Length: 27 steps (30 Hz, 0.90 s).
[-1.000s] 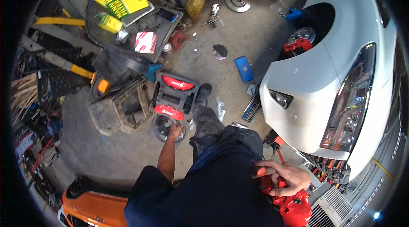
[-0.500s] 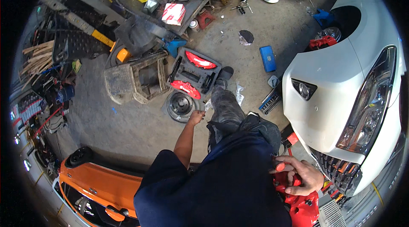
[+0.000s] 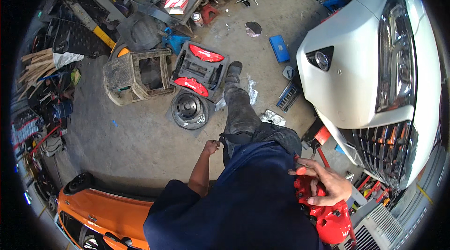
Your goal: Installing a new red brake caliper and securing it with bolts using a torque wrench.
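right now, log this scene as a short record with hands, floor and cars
left hand: beside the leg; grip unclear
right hand: holding a red brake caliper
case: open on the floor, two red parts inside
brake disc: flat on the floor beside the case
blue box: on the floor
white car: on the right
orange car: lower left

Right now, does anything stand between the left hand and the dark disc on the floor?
Nothing visible stands between the left hand and the dark disc; small bright pieces show at its near right rim, and the trousered leg is off to the right.
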### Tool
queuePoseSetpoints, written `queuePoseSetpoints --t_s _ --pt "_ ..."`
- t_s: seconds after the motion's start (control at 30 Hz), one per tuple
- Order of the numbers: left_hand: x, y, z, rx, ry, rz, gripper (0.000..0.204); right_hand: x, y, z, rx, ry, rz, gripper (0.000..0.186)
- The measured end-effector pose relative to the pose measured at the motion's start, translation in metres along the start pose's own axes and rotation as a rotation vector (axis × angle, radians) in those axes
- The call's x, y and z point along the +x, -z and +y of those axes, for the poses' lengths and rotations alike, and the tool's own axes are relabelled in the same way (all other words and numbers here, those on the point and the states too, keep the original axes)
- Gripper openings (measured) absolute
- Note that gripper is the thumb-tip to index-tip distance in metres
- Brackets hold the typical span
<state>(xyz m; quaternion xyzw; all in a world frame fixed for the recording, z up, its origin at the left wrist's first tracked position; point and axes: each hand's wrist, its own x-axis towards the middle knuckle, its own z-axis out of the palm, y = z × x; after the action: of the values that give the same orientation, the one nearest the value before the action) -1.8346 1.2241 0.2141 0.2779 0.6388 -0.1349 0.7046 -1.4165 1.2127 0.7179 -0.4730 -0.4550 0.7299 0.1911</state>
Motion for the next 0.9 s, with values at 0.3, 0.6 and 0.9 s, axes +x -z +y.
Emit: queuePoseSetpoints --t_s 0.3,0.6,0.9 --pt "-0.029 0.014 -0.05 0.042 -0.025 0.07 0.031 -0.017 -0.037 0.025 0.014 0.042 -0.062 0.091" --pt "0.023 0.017 0.146 0.389 -0.52 0.28 0.035 -0.052 -0.055 0.049 0.146 0.173 0.119 0.085" --pt "0.088 -0.188 0.437 1.448 -0.79 0.029 0.033 -0.036 -0.029 0.118 0.494 0.289 0.244 0.084"
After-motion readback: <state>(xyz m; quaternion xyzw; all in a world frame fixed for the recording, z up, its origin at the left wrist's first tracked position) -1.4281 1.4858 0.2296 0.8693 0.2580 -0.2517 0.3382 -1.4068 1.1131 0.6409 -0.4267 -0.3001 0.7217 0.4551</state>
